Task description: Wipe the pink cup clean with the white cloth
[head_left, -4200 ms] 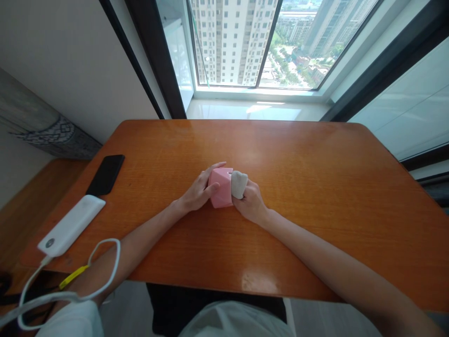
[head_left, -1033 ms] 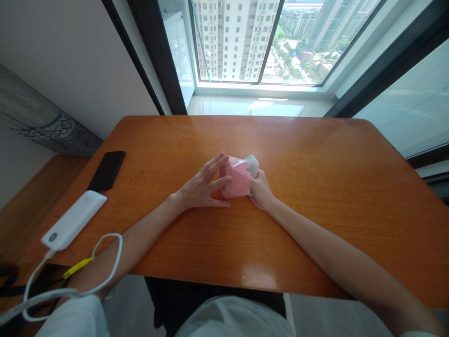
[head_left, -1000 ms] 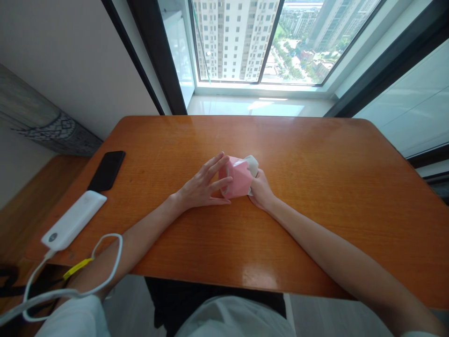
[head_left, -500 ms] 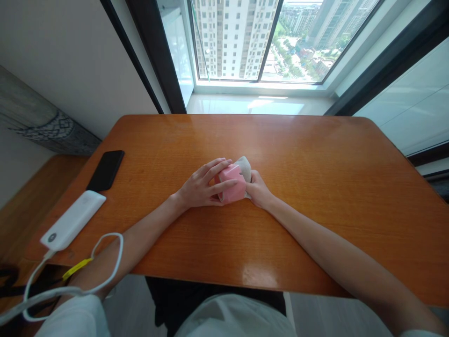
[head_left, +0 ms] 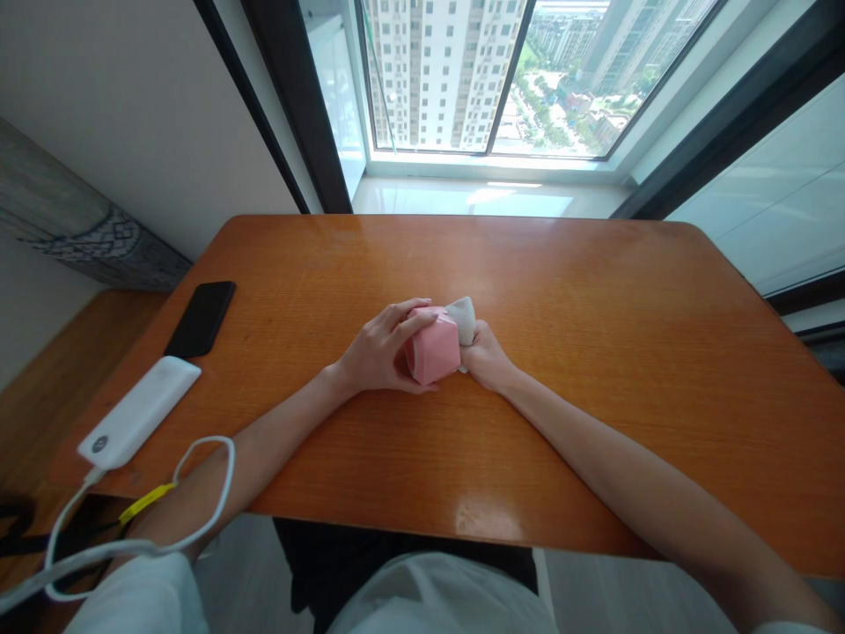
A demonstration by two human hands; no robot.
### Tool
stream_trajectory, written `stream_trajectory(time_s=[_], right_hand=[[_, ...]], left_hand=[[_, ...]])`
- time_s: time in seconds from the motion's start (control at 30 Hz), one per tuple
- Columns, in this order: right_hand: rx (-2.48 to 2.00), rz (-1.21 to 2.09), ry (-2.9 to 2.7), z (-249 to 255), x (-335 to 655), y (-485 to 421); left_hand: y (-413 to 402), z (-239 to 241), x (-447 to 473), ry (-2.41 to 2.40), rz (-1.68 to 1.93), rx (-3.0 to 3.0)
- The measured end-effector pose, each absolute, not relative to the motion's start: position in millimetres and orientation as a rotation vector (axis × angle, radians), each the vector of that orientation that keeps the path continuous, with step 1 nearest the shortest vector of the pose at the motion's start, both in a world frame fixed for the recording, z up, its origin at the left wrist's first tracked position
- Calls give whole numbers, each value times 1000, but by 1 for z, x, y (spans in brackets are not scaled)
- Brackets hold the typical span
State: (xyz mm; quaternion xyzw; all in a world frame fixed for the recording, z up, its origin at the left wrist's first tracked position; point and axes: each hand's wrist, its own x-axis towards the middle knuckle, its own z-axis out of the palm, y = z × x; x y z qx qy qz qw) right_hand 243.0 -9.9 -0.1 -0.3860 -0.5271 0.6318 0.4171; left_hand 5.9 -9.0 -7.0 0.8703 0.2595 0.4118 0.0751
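One pink box (head_left: 434, 355), one cloth (head_left: 463, 316), two hands

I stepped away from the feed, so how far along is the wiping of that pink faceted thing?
Done: nothing shows as finished; no cleaned face can be told apart. In hand: the left hand grips the pink faceted object on the table, and the right hand presses a white cloth to its far side. Left: cannot be judged.
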Motion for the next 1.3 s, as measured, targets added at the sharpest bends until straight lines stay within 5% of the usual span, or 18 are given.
stream_trajectory(time_s=[0.6, 1.07, 1.3], right_hand=[[-978, 1556, -1388, 4, 243, -9], [-1014, 1569, -1373, 7, 240, -11], [-1016, 1628, -1319, 14, 236, -12]], left_hand=[[-18, 1, 11, 1049, 961, 2100], [7, -5, -21, 537, 1025, 3119], [17, -2, -31, 527, 1143, 3157]])
